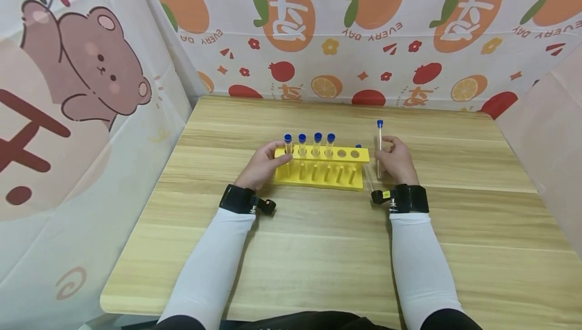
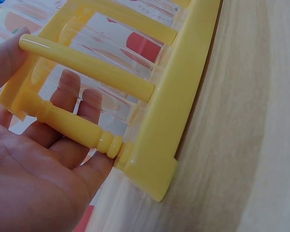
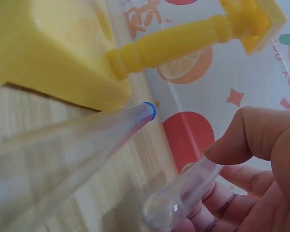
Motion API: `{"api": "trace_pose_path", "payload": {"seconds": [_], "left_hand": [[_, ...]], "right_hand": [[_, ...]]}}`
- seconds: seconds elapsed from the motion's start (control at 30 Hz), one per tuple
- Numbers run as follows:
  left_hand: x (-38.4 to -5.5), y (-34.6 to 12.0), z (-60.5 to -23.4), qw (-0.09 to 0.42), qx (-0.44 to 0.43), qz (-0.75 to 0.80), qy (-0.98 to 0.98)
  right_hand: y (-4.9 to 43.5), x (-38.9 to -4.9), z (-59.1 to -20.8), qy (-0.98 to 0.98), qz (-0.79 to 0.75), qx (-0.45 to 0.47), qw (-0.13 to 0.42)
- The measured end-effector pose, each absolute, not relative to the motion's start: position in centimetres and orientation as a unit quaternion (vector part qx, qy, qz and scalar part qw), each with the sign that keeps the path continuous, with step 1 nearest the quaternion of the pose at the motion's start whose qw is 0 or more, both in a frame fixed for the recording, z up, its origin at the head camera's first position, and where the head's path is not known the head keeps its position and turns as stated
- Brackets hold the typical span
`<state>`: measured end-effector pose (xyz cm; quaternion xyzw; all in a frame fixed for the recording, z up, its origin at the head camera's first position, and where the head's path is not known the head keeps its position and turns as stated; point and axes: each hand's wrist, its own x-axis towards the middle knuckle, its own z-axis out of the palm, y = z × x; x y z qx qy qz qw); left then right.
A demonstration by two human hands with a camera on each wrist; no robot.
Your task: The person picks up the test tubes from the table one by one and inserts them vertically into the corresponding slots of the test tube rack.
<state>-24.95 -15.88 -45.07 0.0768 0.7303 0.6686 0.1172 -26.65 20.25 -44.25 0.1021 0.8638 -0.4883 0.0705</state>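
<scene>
A yellow test tube rack [image 1: 318,186] stands on the table, with several blue-capped clear test tubes [image 1: 317,144] upright in its left holes. My left hand [image 1: 263,164] grips the rack's left end; in the left wrist view its fingers curl around the turned end post [image 2: 77,126]. To the right of the rack, my right hand [image 1: 399,160] holds a capped test tube [image 1: 380,143] upright between thumb and fingers. The rounded bottom of this held tube [image 3: 166,210] shows in the right wrist view. Another test tube [image 3: 77,145] lies on the table beside the rack's right end.
The wooden table [image 1: 327,254] reaches to a patterned cloth [image 1: 332,57] hanging at the back. A second cloth with a bear print [image 1: 104,62] hangs on the left. At the rack's right end, two holes [image 1: 348,153] have no tube in them.
</scene>
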Motion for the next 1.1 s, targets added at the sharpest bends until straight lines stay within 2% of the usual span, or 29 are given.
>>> {"api": "trace_pose_path", "payload": {"seconds": [0.67,1.1], "left_hand": [[-24.9,-15.9,-44.99,0.111,0.079,0.666,0.733],[-24.87,-15.79,-45.12,0.114,0.081,0.682,0.718]], "right_hand": [[20.09,-26.73,-43.5,0.859,-0.5,0.108,0.02],[19.9,-26.59,-43.17,0.846,-0.521,0.099,-0.043]]}}
